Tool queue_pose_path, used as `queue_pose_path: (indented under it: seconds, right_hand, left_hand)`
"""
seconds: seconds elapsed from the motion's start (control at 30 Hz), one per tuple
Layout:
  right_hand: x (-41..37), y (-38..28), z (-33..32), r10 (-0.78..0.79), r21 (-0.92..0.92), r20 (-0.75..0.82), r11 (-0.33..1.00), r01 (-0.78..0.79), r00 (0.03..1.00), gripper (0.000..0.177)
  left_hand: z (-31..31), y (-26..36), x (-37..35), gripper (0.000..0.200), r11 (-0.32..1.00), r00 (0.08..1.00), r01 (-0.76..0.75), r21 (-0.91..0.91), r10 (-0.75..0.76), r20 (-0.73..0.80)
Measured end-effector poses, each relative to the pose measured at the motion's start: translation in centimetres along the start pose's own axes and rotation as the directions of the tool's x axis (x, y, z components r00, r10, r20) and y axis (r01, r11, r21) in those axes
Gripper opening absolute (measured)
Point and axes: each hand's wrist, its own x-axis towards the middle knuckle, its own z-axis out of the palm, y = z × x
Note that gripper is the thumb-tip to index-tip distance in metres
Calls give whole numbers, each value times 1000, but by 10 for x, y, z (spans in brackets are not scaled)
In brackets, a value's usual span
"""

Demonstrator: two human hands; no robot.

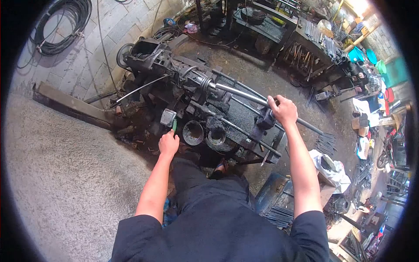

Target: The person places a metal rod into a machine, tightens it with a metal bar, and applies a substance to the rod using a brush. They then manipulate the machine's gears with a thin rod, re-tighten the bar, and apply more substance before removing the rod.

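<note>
My left hand (168,144) is closed on the lower end of a short green handle (174,125), just beneath a small grey metal box (168,117) on the machine's near side. My right hand (283,110) is wrapped over a long metal rod (242,93), close to a dark block-shaped carriage (263,122). The rod runs from the spindle of a greasy lathe-like machine (185,74) and continues past my hand to the right. Beneath my palm, part of the rod is hidden.
Two round containers (193,132) stand below the machine, near my legs. Dark metal shavings (242,115) cover its bed. Several rods (325,142) and a white sack (330,171) lie to the right. A steel beam (72,105) lies by the wall at left.
</note>
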Motion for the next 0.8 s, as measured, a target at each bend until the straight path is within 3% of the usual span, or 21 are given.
queue_pose_path:
  seconds: [0.07, 0.13, 0.33, 0.4, 0.43, 0.47, 0.53, 0.57, 0.63, 0.67, 0.7, 0.73, 0.77, 0.8]
  right_hand:
    - [-2, 0, -1, -47, 6, 14, 999, 46, 999, 52]
    - [-3, 2, 1, -219, -61, -3, 974, 219, 976, 55]
    - [-2, 8, 13, -267, -46, -125, 964, 263, 956, 52]
    - [1, 7, 14, -261, -41, -148, 965, 258, 954, 52]
    - [0, 6, 12, -249, -43, -120, 968, 246, 961, 52]
    - [-1, 5, 10, -233, -46, -96, 972, 230, 968, 53]
    - [-3, 6, 6, -223, -7, -74, 975, 223, 972, 53]
    - [-2, 6, 1, -246, 42, -47, 968, 248, 968, 53]
    - [-6, 11, -14, -301, -57, 35, 952, 302, 953, 52]
    - [-8, 21, -22, -296, -123, 108, 943, 309, 949, 52]
    - [-9, 38, -30, -197, -169, 202, 958, 232, 959, 46]
    - [-13, 57, -35, -86, -220, 290, 963, 154, 953, 40]
    - [-16, 74, -29, -154, -166, 262, 965, 202, 953, 26]
    - [-15, 79, -31, -154, -171, 259, 964, 202, 954, 26]
  left_hand:
    - [-4, 3, 4, 38, 996, 996, 41, 76, -47, 73]
    - [-1, 1, 7, 34, 996, 997, 25, 90, -32, 69]
    - [18, -23, 11, 36, 978, 968, 72, 194, -115, 221]
    - [26, -33, 18, 41, 978, 908, 53, 200, -131, 398]
    - [35, -47, 24, 54, 990, 835, 27, 139, -99, 542]
    - [54, -69, 22, 65, 997, 819, -5, 75, -39, 573]
    - [83, -99, 13, 72, 995, 781, 82, -50, -33, 624]
    - [83, -97, 19, 72, 995, 778, 79, -63, -22, 627]
    - [69, -79, 32, 60, 997, 760, 74, 35, -80, 645]
    - [56, -65, 50, 47, 991, 679, 19, 132, -109, 726]
    - [32, -40, 60, 40, 994, 722, -106, 39, 50, 690]
    - [-4, 2, 65, 39, 982, 805, -159, -100, 187, 563]
    - [-13, 30, 66, 43, 841, 907, -243, -484, 374, 195]
    - [-45, 75, 71, 54, 737, 882, -361, -572, 470, 49]
